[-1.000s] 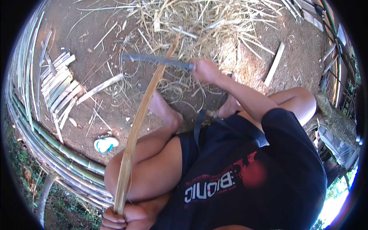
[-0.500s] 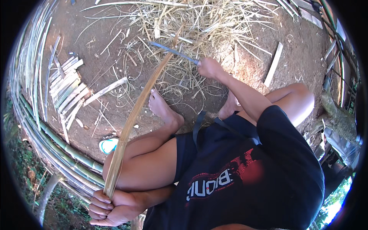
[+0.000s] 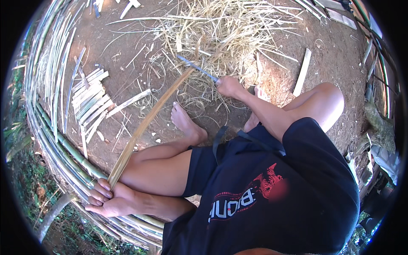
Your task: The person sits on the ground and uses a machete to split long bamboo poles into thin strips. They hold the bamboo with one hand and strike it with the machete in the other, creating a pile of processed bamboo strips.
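Note:
A long tan bamboo strip (image 3: pixel 151 114) slants across my left thigh, its near end gripped in my left hand (image 3: pixel 112 199). The fingers wrap round that end. My right hand (image 3: pixel 229 87) is closed on the handle of a long narrow knife (image 3: pixel 197 68), and the fist hides the handle. The blade lies across the far end of the strip, and a short piece of the strip shows beyond it. Whether the edge is biting into the bamboo I cannot tell.
Beyond the blade lies a heap of pale shavings (image 3: pixel 221 32) on the brown soil. Short split bamboo pieces (image 3: pixel 91 100) are stacked at the left. Long thin strips (image 3: pixel 57 72) and green poles (image 3: pixel 68 146) curve along the left side. A flat slat (image 3: pixel 302 72) lies at the right.
My left hand has moved up and to the left, still holding the strip's end. The strip has shifted with it, and less of it shows past the blade. My right hand still grips the knife.

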Demonstrator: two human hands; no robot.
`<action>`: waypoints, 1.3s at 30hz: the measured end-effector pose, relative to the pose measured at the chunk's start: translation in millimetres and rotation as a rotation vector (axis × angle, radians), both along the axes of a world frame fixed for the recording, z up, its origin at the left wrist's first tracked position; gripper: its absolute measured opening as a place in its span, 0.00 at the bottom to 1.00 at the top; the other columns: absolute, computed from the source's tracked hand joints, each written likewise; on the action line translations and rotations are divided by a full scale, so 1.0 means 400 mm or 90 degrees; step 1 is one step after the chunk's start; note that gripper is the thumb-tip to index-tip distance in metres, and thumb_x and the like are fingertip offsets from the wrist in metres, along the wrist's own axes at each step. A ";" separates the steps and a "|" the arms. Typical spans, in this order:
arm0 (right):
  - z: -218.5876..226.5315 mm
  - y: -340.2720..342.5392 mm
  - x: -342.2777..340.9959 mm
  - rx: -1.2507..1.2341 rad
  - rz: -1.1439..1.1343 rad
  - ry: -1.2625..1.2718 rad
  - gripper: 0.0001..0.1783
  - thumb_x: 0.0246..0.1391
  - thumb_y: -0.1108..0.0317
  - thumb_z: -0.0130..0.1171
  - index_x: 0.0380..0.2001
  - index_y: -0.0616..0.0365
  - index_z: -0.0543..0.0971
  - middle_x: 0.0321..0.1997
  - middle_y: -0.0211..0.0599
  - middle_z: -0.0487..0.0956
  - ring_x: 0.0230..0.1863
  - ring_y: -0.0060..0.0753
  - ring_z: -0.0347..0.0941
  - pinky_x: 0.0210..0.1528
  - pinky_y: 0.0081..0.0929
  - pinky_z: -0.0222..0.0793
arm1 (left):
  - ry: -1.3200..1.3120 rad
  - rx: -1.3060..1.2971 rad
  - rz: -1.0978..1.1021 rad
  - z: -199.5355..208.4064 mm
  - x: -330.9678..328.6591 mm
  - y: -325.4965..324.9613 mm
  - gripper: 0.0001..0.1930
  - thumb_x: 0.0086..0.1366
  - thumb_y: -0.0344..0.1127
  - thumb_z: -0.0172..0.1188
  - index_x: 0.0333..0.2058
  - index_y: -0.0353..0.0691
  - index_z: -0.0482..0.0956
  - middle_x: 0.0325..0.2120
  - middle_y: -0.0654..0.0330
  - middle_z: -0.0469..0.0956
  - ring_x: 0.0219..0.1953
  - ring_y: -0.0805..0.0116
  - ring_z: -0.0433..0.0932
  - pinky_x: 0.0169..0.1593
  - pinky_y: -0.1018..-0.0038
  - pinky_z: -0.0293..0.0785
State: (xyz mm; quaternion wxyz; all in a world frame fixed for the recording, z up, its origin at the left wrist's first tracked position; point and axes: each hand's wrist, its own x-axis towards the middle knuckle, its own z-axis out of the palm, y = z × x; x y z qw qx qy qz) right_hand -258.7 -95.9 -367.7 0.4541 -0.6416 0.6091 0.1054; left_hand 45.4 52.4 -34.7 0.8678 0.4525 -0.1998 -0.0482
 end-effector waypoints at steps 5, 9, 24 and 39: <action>-0.139 0.047 -0.082 -0.070 -0.061 0.049 0.17 0.53 0.63 0.49 0.38 0.63 0.80 0.33 0.54 0.80 0.35 0.47 0.80 0.41 0.43 0.76 | 0.052 -0.012 -0.047 0.001 0.017 0.006 0.25 0.74 0.47 0.42 0.14 0.51 0.54 0.10 0.69 0.47 0.13 0.76 0.45 0.19 0.78 0.50; -0.082 0.061 -0.054 0.043 -0.152 -0.044 0.18 0.52 0.61 0.52 0.37 0.66 0.79 0.34 0.57 0.80 0.37 0.52 0.79 0.44 0.45 0.75 | 0.017 -0.043 -0.120 0.003 0.010 0.018 0.26 0.74 0.48 0.41 0.13 0.52 0.53 0.09 0.71 0.44 0.12 0.77 0.41 0.17 0.79 0.45; 0.204 0.131 0.050 -0.142 0.078 -0.193 0.13 0.55 0.62 0.50 0.37 0.57 0.79 0.30 0.54 0.80 0.35 0.51 0.80 0.44 0.47 0.75 | -0.078 -0.120 -0.488 -0.011 0.007 0.068 0.26 0.73 0.42 0.36 0.11 0.51 0.53 0.09 0.70 0.50 0.14 0.76 0.47 0.22 0.77 0.49; 0.036 0.040 0.002 -0.025 -0.091 -0.049 0.16 0.55 0.62 0.52 0.41 0.59 0.81 0.34 0.51 0.81 0.35 0.47 0.80 0.41 0.43 0.77 | -0.056 -0.079 -0.438 0.003 0.010 0.028 0.31 0.75 0.54 0.27 0.09 0.54 0.52 0.07 0.72 0.48 0.11 0.77 0.44 0.19 0.79 0.47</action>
